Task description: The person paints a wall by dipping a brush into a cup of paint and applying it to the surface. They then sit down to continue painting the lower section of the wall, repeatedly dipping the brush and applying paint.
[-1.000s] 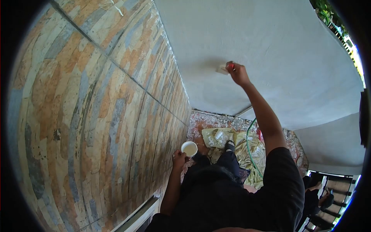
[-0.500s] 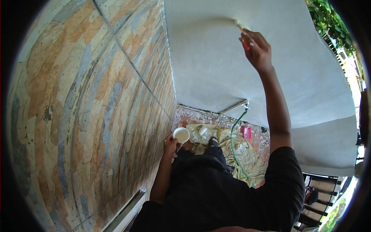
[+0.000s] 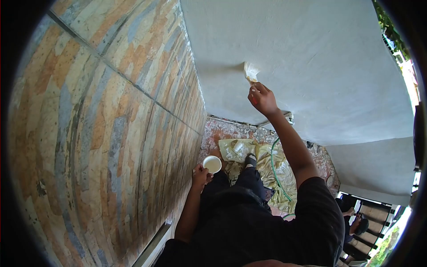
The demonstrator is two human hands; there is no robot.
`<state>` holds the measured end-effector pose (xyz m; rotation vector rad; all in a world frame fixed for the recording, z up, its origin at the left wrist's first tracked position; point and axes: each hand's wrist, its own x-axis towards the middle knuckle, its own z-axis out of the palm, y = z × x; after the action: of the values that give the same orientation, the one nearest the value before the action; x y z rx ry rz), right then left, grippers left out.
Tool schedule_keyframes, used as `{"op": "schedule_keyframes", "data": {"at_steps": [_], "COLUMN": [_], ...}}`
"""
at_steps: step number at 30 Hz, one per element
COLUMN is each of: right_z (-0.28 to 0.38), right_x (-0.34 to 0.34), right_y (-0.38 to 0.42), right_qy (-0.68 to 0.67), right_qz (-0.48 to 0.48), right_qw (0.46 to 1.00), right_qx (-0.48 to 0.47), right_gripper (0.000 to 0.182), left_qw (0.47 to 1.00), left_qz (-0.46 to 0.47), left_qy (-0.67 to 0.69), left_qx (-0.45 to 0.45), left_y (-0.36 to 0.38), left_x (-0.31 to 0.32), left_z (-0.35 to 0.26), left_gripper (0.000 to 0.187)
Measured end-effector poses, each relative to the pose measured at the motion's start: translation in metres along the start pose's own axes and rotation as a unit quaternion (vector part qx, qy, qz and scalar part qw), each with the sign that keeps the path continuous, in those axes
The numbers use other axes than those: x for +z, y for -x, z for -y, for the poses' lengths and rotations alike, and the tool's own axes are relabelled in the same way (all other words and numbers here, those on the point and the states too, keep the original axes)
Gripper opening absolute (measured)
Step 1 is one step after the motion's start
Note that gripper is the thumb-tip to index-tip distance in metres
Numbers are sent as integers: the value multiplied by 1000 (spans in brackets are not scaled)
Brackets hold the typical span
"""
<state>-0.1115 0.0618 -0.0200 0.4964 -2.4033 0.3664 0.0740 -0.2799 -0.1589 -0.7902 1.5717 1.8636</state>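
Observation:
My right hand is closed round the handle of a paintbrush. Its pale, paint-covered bristles lie against the grey-white wall. Lower down, beside the stone-tiled wall, my left hand grips a white cup by its side. Pale cream paint shows inside the cup, which is held roughly level at about leg height.
A crumpled yellowish sheet covers part of the paint-spattered floor round my feet. A green hose runs down from a pipe at the wall's base. Another person is at the lower right.
My right hand has moved down and left with the brush, whose bristles now show broadside. The view has shifted, and the left hand still holds the cup.

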Motion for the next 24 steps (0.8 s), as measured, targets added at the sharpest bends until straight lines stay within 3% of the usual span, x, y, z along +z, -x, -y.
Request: {"op": "schedule_keyframes", "data": {"at_steps": [1, 2, 3, 4, 5, 6, 7, 8, 9, 11, 12, 16, 19, 22, 23, 24], "right_z": [3, 9, 16, 24, 27, 35, 41, 45, 50, 62, 65, 59, 50, 50, 47, 44], "right_x": [0, 0, 0, 8, 10, 5, -1, -9, -19, -42, -53, -60, -32, -11, -7, -3], "right_y": [2, 5, 6, 13, 20, 21, 19, 19, 13, -5, -15, -40, -40, -35, -34, -32], "right_qy": [2, -66, -134, -304, -305, -427, -534, -573, -576, -647, -673, -673, -641, -532, -533, -514], "right_qz": [-4, -81, -156, -204, -208, -287, -352, -371, -374, -433, -445, -478, -485, -325, -328, -267], "right_qw": [1000, 991, 967, 883, 883, 767, 618, 563, 562, 449, 430, 443, 469, 632, 629, 660], "right_qx": [0, 78, 152, 294, 292, 385, 458, 466, 461, 438, 405, 349, 365, 460, 461, 478], "right_gripper": [11, 10, 10, 4, 4, 3, 6, 12, 12, 17, 20, 20, 22, 20, 20, 19], "left_qw": [1000, 1000, 1000, 999, 999, 999, 998, 998, 997, 995, 995, 995, 993, 995, 995, 994], "left_qz": [5, 6, 7, 8, 8, 17, 26, 26, 33, 42, 44, 33, 43, 18, 16, 8], "left_qy": [-10, -11, -13, -15, -16, -27, -38, -38, -50, -64, -59, -59, -78, -69, -73, -83], "left_qx": [8, 12, 21, 30, 34, 32, 32, 40, 48, 63, 64, 69, 76, 65, 66, 74], "left_y": [1, 2, -3, -6, -7, -6, -7, -8, -4, -4, -6, 0, -5, -2, 0, 3], "left_x": [-1, -3, -6, -8, -11, -11, -11, -10, -9, -9, -10, -10, -15, -15, -15, -15], "left_z": [-4, -6, -5, -6, -5, -9, -14, -18, -23, -31, -32, -46, -48, -51, -51, -51], "left_gripper": [13, 13, 12, 11, 11, 13, 15, 15, 14, 14, 13, 13, 13, 14, 14, 14]}}
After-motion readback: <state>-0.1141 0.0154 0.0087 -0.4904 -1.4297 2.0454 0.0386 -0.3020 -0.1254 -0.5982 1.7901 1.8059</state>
